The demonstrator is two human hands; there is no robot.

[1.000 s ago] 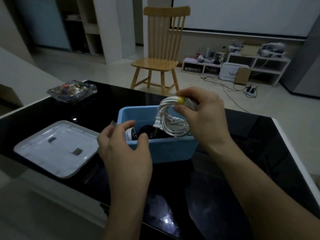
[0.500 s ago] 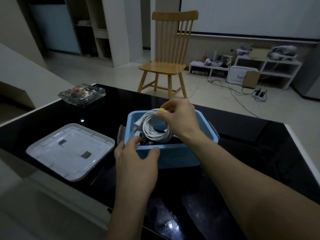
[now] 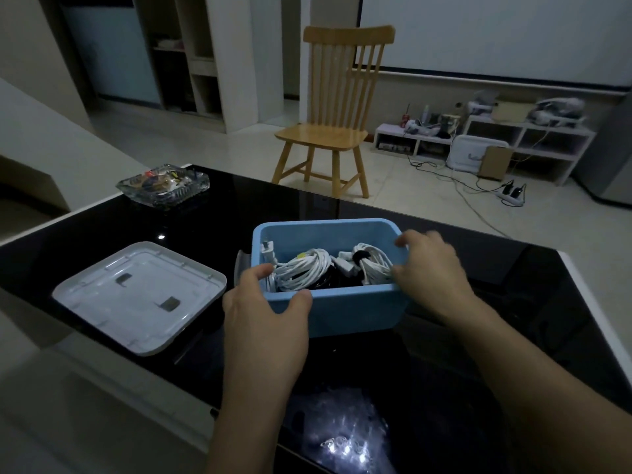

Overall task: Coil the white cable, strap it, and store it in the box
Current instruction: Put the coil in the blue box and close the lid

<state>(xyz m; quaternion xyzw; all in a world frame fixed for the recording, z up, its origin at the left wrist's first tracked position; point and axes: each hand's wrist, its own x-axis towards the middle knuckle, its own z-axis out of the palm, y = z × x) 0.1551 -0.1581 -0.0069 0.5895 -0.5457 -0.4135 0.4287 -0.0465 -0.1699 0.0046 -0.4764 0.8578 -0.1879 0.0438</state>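
Two hands at blue box (image 3: 342,316) on black table (image 3: 513,336). Left hand (image 3: 263,323) grips near-left corner of box: thumb on front wall, fingers curled over rim. Right hand (image 3: 434,268) at right rim, fingers loosely curled, holding nothing clearly. White cable (image 3: 301,271), coiled, yellow strap (image 3: 301,255) around it, lies inside box just beyond left fingertips. Second white coil (image 3: 371,263) just left of right fingers. White lid (image 3: 136,295) on table, left of left hand.
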